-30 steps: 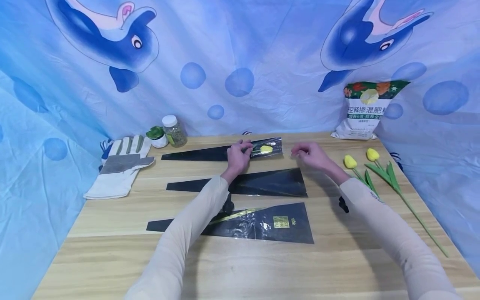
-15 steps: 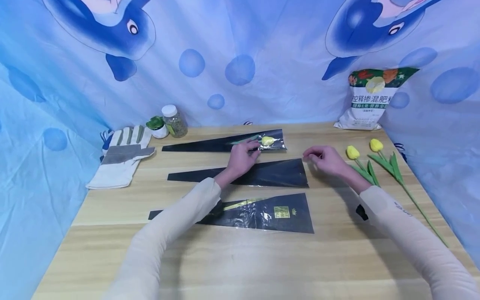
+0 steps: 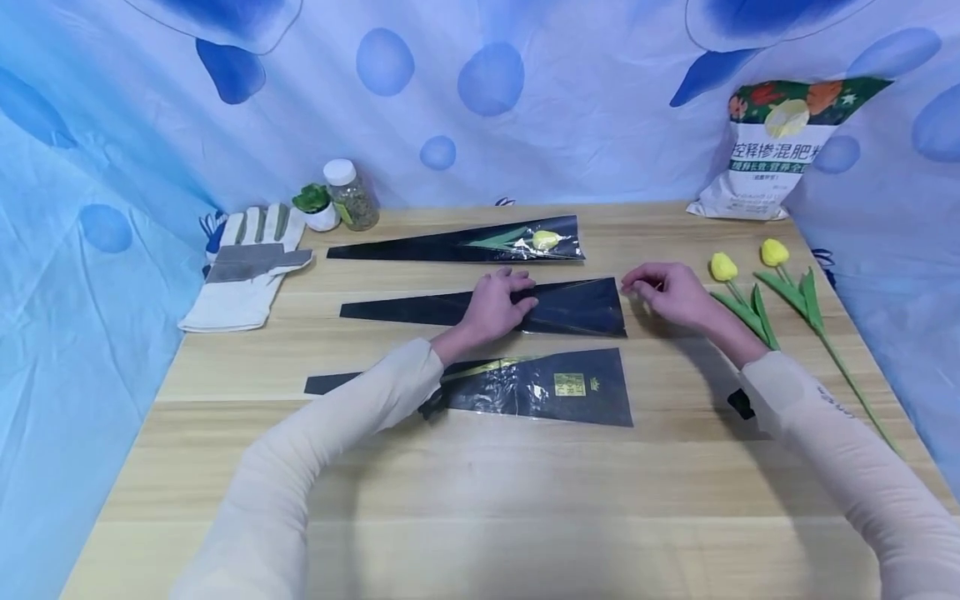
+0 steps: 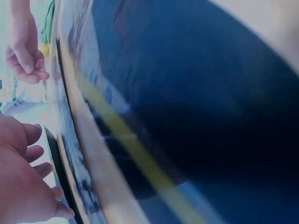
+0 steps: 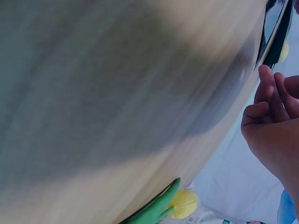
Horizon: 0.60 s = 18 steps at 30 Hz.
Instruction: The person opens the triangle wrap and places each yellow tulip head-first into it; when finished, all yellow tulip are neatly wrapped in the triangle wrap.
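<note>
Three black tapered flower sleeves lie on the table in the head view. My left hand, fingers spread, is over the middle sleeve; whether it touches the film cannot be told. Beside that sleeve's wide right end is my right hand, its fingers loosely bent and fingertips close to the edge, with nothing visible in them. The far sleeve has a yellow artificial tulip inside. Nearest me lies a sleeve with gold print, partly behind the left forearm. In the left wrist view dark film fills much of the picture.
Two more yellow tulips, a shorter-looking one and a long-stemmed one, lie at the right. A fertilizer bag stands behind them. Work glove, small potted plant and lidded jar sit at the back left.
My left hand has left the far sleeve with the tulip and come nearer, over the middle sleeve. The right hand has shifted to that sleeve's right end. The head view has tilted down.
</note>
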Each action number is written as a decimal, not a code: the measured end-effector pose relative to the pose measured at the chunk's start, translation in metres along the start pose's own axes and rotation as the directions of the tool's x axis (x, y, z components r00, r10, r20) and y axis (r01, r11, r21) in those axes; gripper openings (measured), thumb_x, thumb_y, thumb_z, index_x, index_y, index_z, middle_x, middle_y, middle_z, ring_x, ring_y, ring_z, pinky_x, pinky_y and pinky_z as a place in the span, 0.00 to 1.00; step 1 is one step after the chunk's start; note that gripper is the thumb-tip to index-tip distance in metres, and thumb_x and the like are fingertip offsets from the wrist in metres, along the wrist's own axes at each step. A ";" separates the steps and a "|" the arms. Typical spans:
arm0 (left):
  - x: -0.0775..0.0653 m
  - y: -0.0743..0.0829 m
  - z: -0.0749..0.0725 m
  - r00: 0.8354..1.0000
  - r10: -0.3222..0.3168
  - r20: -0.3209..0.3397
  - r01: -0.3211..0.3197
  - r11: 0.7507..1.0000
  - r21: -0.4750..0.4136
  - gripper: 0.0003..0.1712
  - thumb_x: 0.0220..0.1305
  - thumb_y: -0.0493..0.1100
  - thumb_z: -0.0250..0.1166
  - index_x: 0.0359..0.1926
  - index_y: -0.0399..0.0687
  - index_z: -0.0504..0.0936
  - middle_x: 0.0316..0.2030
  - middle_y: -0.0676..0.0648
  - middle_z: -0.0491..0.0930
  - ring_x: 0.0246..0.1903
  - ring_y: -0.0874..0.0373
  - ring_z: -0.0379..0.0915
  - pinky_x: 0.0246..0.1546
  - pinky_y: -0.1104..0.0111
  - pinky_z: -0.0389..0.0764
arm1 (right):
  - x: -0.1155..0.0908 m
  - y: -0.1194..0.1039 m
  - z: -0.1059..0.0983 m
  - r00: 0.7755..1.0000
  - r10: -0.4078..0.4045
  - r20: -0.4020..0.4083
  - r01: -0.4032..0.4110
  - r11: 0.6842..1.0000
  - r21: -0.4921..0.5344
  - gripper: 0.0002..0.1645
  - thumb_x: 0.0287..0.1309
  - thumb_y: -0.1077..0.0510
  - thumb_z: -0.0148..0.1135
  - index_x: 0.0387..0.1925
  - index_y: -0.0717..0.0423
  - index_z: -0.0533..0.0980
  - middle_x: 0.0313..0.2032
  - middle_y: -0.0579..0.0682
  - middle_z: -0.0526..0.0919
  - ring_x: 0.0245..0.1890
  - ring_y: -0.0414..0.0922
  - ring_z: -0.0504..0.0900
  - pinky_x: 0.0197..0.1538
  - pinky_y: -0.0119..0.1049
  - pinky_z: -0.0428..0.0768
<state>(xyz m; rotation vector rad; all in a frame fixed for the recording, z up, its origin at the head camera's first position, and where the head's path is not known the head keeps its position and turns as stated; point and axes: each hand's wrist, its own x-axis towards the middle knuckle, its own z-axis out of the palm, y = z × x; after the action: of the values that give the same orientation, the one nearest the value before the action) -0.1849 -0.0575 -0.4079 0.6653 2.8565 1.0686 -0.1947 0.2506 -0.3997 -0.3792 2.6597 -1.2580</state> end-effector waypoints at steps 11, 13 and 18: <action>0.000 -0.003 0.017 0.998 -0.053 0.025 0.054 0.997 -0.048 0.23 0.65 0.43 0.70 0.59 0.41 0.82 0.66 0.41 0.71 0.72 0.39 0.53 0.72 0.44 0.43 | -0.008 0.006 0.002 1.000 -0.015 0.013 0.015 0.998 -0.064 0.12 0.72 0.64 0.54 0.47 0.64 0.81 0.40 0.59 0.86 0.29 0.50 0.77 0.26 0.32 0.74; 0.000 -0.003 0.019 0.998 -0.057 0.031 0.058 0.997 -0.041 0.22 0.64 0.43 0.70 0.58 0.41 0.82 0.65 0.41 0.72 0.72 0.39 0.52 0.72 0.44 0.42 | -0.007 0.007 0.004 1.000 -0.014 0.011 0.015 0.998 -0.062 0.11 0.72 0.64 0.54 0.47 0.64 0.81 0.40 0.59 0.86 0.29 0.50 0.77 0.27 0.33 0.75; -0.002 -0.004 0.022 0.997 -0.072 0.039 0.072 0.997 -0.019 0.20 0.64 0.44 0.71 0.55 0.42 0.84 0.64 0.43 0.73 0.73 0.42 0.50 0.73 0.47 0.41 | -0.007 0.009 0.005 1.000 -0.016 -0.001 0.016 0.998 -0.060 0.11 0.72 0.64 0.54 0.46 0.63 0.81 0.40 0.58 0.86 0.27 0.50 0.77 0.26 0.33 0.74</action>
<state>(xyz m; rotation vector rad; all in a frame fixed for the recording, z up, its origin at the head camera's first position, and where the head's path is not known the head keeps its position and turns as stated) -0.1813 -0.0475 -0.4273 0.5705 2.8102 1.0612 -0.1880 0.2540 -0.4093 -0.4093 2.7058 -1.1854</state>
